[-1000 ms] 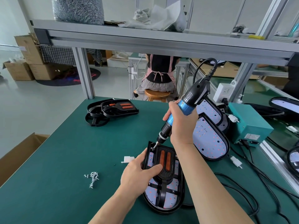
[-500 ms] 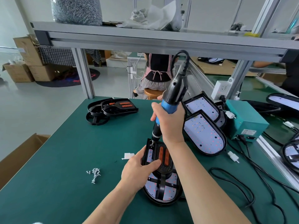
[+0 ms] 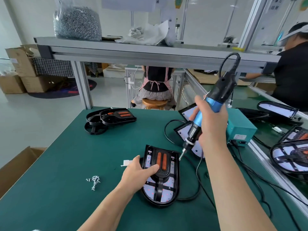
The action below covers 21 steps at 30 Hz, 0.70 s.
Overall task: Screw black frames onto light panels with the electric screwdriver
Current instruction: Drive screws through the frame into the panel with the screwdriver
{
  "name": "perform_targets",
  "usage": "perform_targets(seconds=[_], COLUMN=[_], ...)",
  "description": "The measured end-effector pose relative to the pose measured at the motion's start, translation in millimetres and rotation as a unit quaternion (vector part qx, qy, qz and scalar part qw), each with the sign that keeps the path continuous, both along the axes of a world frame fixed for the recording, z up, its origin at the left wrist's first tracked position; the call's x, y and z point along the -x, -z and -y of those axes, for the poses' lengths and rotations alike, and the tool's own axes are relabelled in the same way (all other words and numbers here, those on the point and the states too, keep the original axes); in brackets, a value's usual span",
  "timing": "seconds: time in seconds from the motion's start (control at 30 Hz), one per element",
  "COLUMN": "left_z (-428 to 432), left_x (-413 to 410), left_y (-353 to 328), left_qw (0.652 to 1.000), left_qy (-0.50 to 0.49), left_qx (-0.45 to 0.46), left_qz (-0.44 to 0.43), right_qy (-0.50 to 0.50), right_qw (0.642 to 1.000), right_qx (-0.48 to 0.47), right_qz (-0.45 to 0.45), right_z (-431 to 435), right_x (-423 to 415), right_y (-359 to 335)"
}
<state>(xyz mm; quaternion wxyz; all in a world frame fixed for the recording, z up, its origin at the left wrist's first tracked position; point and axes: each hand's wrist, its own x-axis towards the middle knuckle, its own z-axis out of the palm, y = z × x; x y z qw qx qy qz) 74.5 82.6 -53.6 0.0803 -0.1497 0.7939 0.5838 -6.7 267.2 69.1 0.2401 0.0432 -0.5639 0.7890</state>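
a: where does the work lie?
b: on the green table, lower centre of the frame. there's one light panel with a black frame laid on it. its long axis runs almost straight up the picture, rounded end at the bottom, square end at the top.
a: and the hands?
b: the left hand lies on the frame's left side, fingers fairly straight, thumb reaching toward the orange strips, pressing it down. the right hand, centre right, is wrapped round the electric screwdriver, which slants down and left.
a: what does the next move turn on?
b: the bit sits just at the frame's upper right corner, so the right hand is nearer. i judge that corner comes next.
a: anything unclear?
b: whether a screw rides on the bit, or the tip touches a hole, is too small to tell. the left hand hides the frame's left edge.
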Motion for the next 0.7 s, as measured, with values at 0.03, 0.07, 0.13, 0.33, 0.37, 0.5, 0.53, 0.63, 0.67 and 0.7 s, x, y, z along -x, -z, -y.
perform_targets(seconds=[0.03,0.07,0.13,0.33,0.37,0.5,0.53,0.63,0.67,0.7], left_z=[1,1,2,7,8,6,5,3,3,5], left_x=[1,2,4,11,11,14,13,9,6,4], left_y=[0,1,1,-1,-2,-3,-2,0,2,3], left_qw=[1.000,1.000,1.000,0.998,0.998,0.998,0.998,0.997,0.995,0.992], left_qy=[-0.002,-0.005,-0.009,0.002,0.003,-0.022,-0.029,-0.068,-0.090,-0.113], left_qx=[-0.005,-0.009,-0.006,0.032,0.027,-0.005,-0.012,-0.042,-0.047,-0.043], left_qz=[0.006,0.010,0.021,0.059,0.062,0.060,0.054,0.012,-0.005,-0.021], right_qy=[0.009,0.016,0.035,0.120,0.129,0.135,0.135,0.153,0.157,0.162], right_qw=[0.999,0.997,0.990,0.950,0.942,0.927,0.927,0.935,0.936,0.932], right_qx=[0.019,0.039,0.065,0.134,0.146,0.161,0.151,0.073,0.027,-0.022], right_qz=[0.031,0.060,0.119,0.256,0.272,0.311,0.315,0.310,0.315,0.323], right_z=[-11,-21,-40,-78,-84,-103,-107,-113,-112,-111], right_x=[-1,-3,-6,-26,-30,-39,-40,-40,-42,-43], right_y=[7,15,36,100,108,129,132,140,142,144])
